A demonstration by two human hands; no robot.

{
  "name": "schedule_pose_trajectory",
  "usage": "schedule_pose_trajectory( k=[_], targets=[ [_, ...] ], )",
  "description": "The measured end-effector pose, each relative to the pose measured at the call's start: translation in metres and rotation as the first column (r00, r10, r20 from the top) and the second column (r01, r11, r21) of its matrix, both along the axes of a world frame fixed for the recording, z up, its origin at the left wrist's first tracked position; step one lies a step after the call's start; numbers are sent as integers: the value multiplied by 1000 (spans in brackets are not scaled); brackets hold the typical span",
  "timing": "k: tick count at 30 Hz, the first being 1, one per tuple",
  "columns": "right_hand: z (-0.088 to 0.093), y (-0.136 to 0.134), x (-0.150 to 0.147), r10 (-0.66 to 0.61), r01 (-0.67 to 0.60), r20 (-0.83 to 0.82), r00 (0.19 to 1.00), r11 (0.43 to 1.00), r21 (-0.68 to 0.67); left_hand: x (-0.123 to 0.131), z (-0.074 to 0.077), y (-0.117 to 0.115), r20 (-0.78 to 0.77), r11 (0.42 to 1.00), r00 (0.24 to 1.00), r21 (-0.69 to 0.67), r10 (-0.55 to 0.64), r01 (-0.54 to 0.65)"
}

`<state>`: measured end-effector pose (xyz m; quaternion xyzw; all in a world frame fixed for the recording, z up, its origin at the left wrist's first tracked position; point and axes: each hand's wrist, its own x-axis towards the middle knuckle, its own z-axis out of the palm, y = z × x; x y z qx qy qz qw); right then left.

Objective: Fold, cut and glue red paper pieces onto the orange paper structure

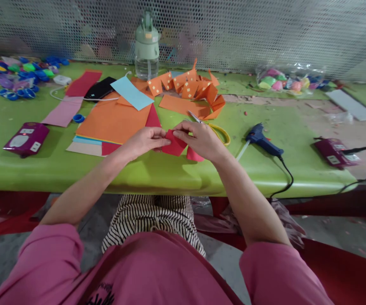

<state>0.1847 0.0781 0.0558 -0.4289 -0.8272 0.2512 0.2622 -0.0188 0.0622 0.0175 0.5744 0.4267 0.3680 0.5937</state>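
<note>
My left hand (144,141) and my right hand (200,139) meet over the green table (170,173) and both pinch a folded piece of red paper (174,145). The fingertips of both hands press its upper edge. Part of the red paper shows below my right hand. Just behind my hands lie a red triangle of paper (152,117) and a stack of orange sheets (113,120). Yellow-handled scissors (216,130) lie right behind my right hand.
A blue glue gun (263,142) with a black cord lies to the right. Folded orange paper with white dots (192,87), a light blue sheet (132,93), a water bottle (147,46), pink and red strips (73,97), a black phone (99,89), coloured caps (17,76) and two purple devices (27,138) (335,151) are spread around.
</note>
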Motion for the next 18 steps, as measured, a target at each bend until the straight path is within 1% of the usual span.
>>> schedule_pose_trajectory(
  k=[3, 9, 14, 18],
  targets=[
    [1, 0, 0, -7, 8, 2, 1000, 1000, -14, 0, -2, 1, 7, 1000, 1000, -6, 8, -8],
    [-1, 0, 0, -30, 30, 1, 1000, 1000, -1, 0, -2, -1, -49, 1000, 999, -16, -5, 4],
    [1, -2, -2, 4, -4, -28, 1000, 1000, -4, 2, -1, -1, -59, 1000, 998, 0, -28, 28],
    [0, -2, -4, 22, -23, -71, 997, 1000, -13, 4, -1, -1, -24, 998, 998, -24, -57, 56]
  ],
)
